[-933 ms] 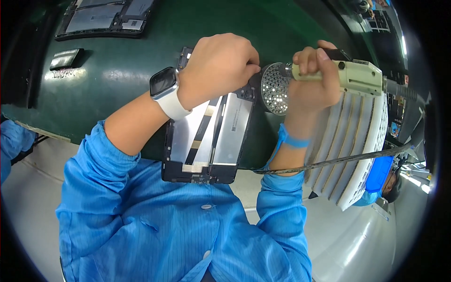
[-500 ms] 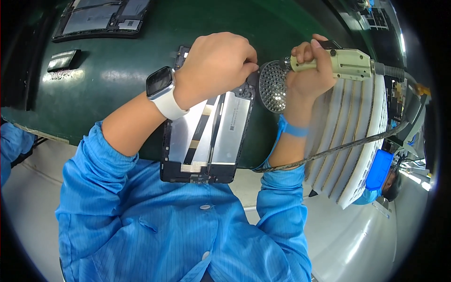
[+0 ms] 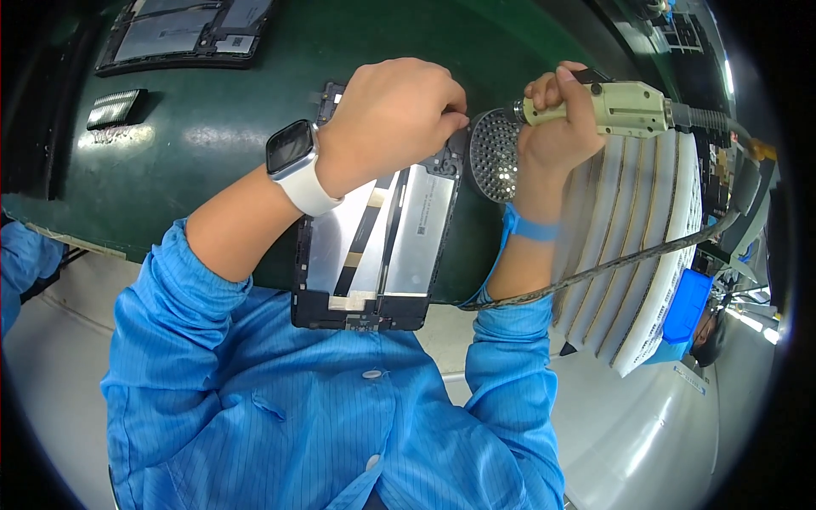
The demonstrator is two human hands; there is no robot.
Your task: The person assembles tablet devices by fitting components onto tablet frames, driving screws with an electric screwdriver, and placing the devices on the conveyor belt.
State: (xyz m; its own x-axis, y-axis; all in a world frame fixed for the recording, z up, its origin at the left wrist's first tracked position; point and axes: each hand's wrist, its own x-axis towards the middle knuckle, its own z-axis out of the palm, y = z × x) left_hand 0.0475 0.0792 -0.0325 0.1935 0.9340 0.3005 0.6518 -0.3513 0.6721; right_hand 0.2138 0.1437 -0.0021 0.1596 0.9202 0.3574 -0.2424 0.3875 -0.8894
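Note:
An opened tablet-like device with a black frame and silvery back plates lies on the dark green bench, its near end over the bench edge. My left hand, with a white-strapped smartwatch on the wrist, rests on the device's far end, fingers pinched at its top right corner. My right hand grips a cream-coloured electric screwdriver held level, its tip pointing left toward that corner. A round perforated metal dish sits just below the tip.
A white ribbed rack stands to the right of my right arm. The screwdriver's braided cable runs across it. Another opened device lies at the far left, with a small ribbed part near it. A blue bin sits low right.
My right hand has lifted the screwdriver slightly up and away from me. My left hand has stayed on the device's far end.

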